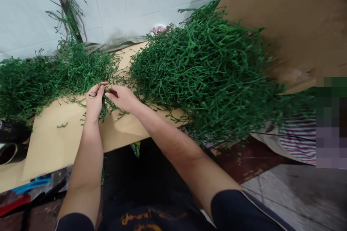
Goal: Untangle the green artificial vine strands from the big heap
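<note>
My left hand (94, 97) is closed in a pinch, with thin green sprigs (103, 111) showing at its fingers and hanging below them. Close beside it, my right hand (121, 97) is also closed, its fingertips meeting the left ones at the same sprigs. Exactly where each stem runs between the fingers is hidden. To the right of both hands rises a large heap of green branching stems (200, 65), plastic-looking. A lower pile of similar stems (89, 63) lies behind and left of the hands. Under them is a tan cardboard sheet (62, 144).
One loose sprig (63, 125) lies on the cardboard. Black cylinders (12, 151) stand at the left edge. Behind the left pile, a dark upright post (71, 18) carries more stems against the tiled wall (114, 0). A big brown cardboard panel (292, 25) leans at the right.
</note>
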{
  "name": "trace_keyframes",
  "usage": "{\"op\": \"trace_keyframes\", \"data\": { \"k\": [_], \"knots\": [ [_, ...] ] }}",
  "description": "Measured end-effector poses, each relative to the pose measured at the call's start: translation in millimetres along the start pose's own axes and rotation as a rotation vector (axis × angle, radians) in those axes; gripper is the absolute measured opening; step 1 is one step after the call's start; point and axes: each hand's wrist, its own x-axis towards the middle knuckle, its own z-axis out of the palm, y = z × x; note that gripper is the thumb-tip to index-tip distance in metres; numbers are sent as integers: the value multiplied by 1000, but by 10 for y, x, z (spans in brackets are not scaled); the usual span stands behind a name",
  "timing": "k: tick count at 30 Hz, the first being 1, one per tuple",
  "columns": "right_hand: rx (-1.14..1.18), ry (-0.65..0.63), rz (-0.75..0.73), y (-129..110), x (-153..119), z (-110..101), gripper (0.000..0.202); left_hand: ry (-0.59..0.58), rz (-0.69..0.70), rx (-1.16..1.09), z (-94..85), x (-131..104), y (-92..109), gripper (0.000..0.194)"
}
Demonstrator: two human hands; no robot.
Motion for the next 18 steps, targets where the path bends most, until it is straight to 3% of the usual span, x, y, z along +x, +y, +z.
{"op": "trace_keyframes", "data": {
  "k": [3,7,13,18],
  "knots": [
    [10,28,32,28,-19,3,25,53,6,77,21,10,-10,26],
    [4,88,101,-11,-183,-38,27,26,-43,118,79,33,-97,24],
    [-53,99,45,-100,-397,-23,26,61,-53,29,184,33,-262,27],
    [-23,111,27,-90,-455,-53,25,58,-74,-15,236,7,-205,26]
  ]
}}
